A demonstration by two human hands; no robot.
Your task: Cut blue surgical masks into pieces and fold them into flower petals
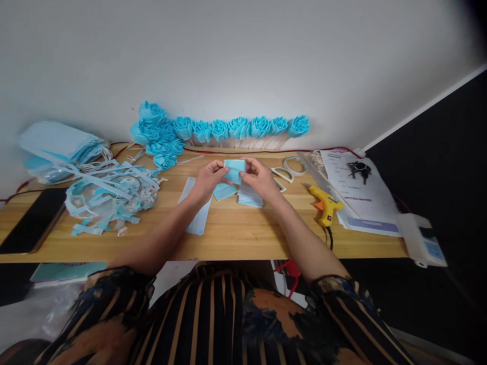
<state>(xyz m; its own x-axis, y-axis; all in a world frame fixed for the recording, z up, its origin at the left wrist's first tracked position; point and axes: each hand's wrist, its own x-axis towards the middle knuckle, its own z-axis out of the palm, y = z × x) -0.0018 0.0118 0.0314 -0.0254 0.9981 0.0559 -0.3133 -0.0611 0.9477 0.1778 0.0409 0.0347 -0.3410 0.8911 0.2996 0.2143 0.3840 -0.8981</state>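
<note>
Both my hands hold a small blue square of mask fabric (235,171) just above the desk. My left hand (213,177) pinches its left edge, and my right hand (258,177) grips the right edge between thumb and fingers. Below them lie another blue fabric piece (223,191) and a stack of pale blue pieces (250,196). Under my left forearm is a long pale blue strip of sheet (200,218), partly covered. White-handled scissors (283,175) rest just past my right hand, partly hidden by it.
Blue fabric roses (239,128) line the wall. On the left are face masks (61,144), a heap of cut strips (114,195) and a phone (32,220). A yellow glue gun (324,203), tape roll (295,166), papers (353,187) and keys (359,170) lie on the right.
</note>
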